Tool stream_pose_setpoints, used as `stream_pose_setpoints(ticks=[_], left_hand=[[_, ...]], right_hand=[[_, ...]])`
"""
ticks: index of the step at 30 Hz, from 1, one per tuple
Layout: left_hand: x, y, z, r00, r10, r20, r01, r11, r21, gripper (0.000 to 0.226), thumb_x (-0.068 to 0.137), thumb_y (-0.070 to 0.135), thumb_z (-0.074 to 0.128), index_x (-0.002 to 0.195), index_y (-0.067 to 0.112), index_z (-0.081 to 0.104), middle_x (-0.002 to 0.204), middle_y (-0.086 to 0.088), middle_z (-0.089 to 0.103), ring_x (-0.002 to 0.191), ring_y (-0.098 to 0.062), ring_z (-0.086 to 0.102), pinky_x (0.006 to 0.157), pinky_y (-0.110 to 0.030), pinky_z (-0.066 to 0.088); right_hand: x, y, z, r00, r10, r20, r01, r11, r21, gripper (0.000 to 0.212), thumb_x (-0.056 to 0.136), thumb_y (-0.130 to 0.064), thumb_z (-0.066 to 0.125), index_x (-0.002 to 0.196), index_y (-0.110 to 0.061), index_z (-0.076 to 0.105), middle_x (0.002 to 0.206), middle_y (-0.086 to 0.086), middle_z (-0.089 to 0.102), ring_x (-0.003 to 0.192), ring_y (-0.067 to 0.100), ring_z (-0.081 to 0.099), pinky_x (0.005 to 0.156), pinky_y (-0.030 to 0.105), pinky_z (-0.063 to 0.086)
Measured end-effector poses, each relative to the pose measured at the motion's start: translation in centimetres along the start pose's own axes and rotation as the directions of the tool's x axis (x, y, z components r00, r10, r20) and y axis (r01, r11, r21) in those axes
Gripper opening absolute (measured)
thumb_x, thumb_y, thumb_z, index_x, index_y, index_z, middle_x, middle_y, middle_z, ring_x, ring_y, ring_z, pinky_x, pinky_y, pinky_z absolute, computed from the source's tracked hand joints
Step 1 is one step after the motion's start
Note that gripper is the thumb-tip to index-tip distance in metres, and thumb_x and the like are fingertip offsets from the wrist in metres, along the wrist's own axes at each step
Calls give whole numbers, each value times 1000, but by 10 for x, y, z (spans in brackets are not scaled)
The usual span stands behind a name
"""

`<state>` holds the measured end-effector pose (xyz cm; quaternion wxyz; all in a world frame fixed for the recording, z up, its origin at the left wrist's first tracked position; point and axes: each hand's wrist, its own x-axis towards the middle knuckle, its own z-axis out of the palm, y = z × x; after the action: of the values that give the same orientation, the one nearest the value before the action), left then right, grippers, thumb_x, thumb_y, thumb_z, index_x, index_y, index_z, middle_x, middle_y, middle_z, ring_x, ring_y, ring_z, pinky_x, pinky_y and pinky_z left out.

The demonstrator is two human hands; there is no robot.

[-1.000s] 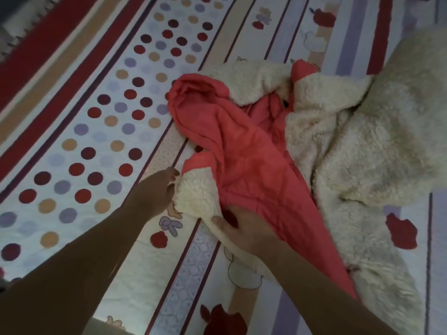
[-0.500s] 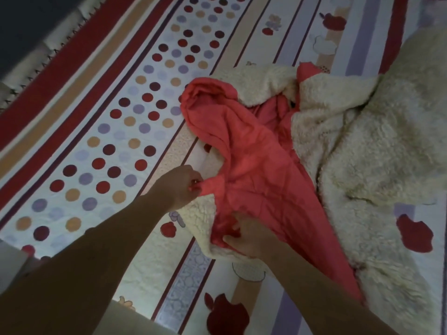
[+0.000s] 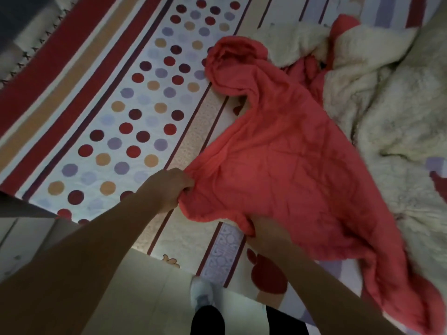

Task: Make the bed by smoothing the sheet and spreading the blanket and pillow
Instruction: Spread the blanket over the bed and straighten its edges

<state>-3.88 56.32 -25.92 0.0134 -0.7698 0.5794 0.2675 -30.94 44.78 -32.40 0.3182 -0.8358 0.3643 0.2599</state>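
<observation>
Currently your left hand (image 3: 167,189) clenches the left corner of the blanket (image 3: 278,165); your right hand (image 3: 266,232) grips its near edge, fingertips hidden under cloth. It lies rumpled, red side up, on the sheet (image 3: 135,97).

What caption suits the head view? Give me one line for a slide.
The left hand and right hand grip the red blanket by its near edge over the patterned sheet.

A blanket (image 3: 285,170) lies heaped on the bed sheet (image 3: 116,117), its near edge gripped by left hand (image 3: 167,189) and right hand (image 3: 266,233), its bulk beyond and right of the fingers, a shoe (image 3: 202,293) on the floor (image 3: 150,298) nearer than them.
</observation>
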Motion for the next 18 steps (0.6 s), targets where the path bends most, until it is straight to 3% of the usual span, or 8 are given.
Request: stream_pose_setpoints(ticks=[3,7,11,14,18], left_hand=[[-24,-19,0,1000,18,-16,-16,996,86,14,87,10,61,93,19,69,95,-2,66,84,-21,63,74,-31,51],[-56,-48,-5,998,-59,-3,58,979,197,8,89,14,61,88,22,64,91,1,64,79,-18,62,69,-25,48],[-91,-85,-5,988,-157,10,145,933,328,7,91,20,63,85,22,59,85,5,63,73,-13,62,68,-22,50],[-122,-117,-2,971,-240,-17,234,925,300,9,85,23,68,80,24,60,79,6,60,70,-16,62,68,-29,56],[-164,-146,8,972,-234,8,222,934,280,8,84,20,70,88,23,64,85,3,55,74,-19,63,67,-30,53]], right_hand=[[-8,-24,10,999,-32,15,32,999,5,46,83,-47,58,126,-30,58,113,3,70,103,26,67,85,37,55],[-18,-69,20,992,-104,78,101,994,40,42,84,-34,65,125,-23,63,115,4,70,104,24,66,85,30,51],[-26,-119,32,978,-175,117,170,984,58,35,82,-30,68,114,-22,58,106,0,70,95,21,66,81,34,52],[-31,-154,50,957,-255,138,253,967,28,33,80,-26,71,110,-21,56,103,1,68,94,23,65,77,31,46],[-32,-190,80,934,-302,189,308,951,-4,30,76,-26,72,103,-22,59,100,0,70,91,22,66,79,33,49]])
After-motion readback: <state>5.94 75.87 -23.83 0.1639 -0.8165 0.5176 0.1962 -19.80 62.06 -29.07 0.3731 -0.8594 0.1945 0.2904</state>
